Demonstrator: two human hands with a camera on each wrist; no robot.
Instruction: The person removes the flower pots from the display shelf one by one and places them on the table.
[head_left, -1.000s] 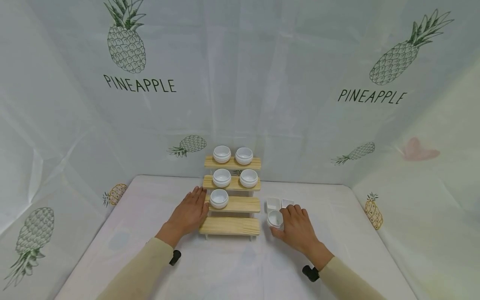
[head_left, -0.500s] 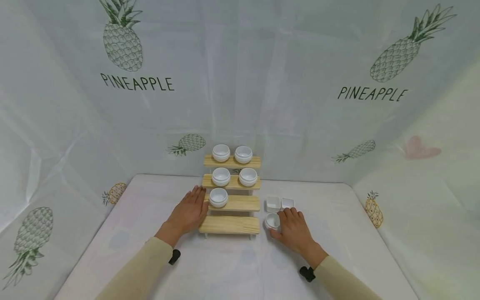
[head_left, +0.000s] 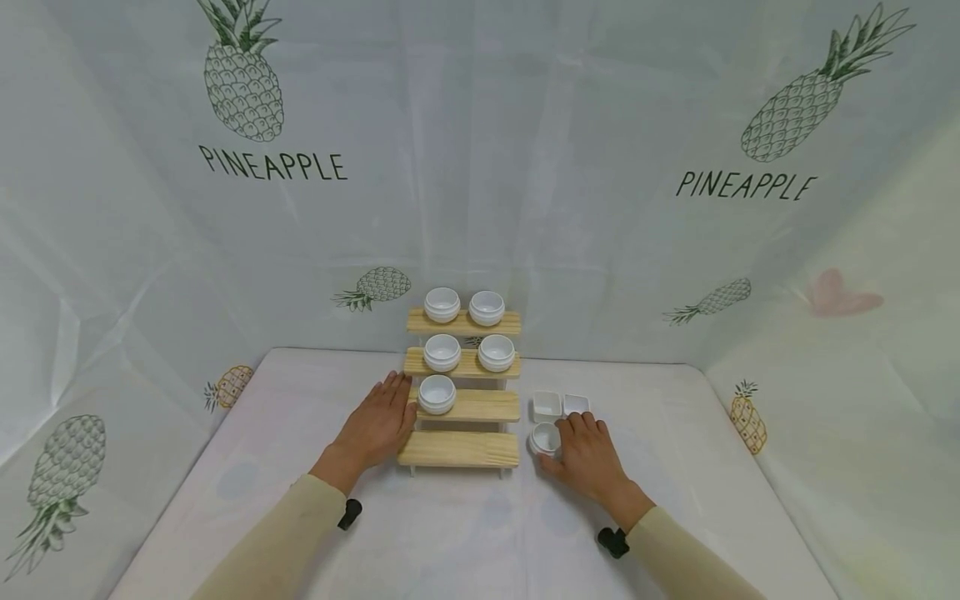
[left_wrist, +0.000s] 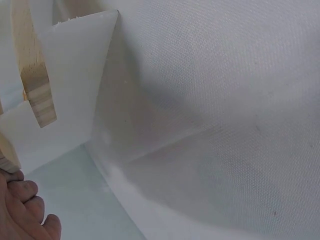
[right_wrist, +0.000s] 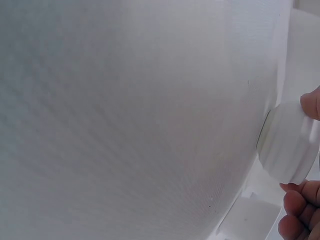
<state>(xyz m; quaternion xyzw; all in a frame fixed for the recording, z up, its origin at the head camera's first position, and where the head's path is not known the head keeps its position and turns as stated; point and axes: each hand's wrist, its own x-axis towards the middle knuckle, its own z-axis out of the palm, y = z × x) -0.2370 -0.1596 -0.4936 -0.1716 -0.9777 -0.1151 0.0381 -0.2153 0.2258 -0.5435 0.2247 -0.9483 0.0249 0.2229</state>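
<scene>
Head: tabletop cup between hands, against right

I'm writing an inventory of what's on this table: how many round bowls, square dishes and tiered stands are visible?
Tiered wooden stand: 1
Round white bowls: 6 (5 on the stand, 1 held by the right hand)
Square white dishes: 2
Total: 9

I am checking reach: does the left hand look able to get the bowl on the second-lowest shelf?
Probably yes: the left hand is at the left end of that shelf, close beside the white bowl; nothing visible stands between them.
</scene>
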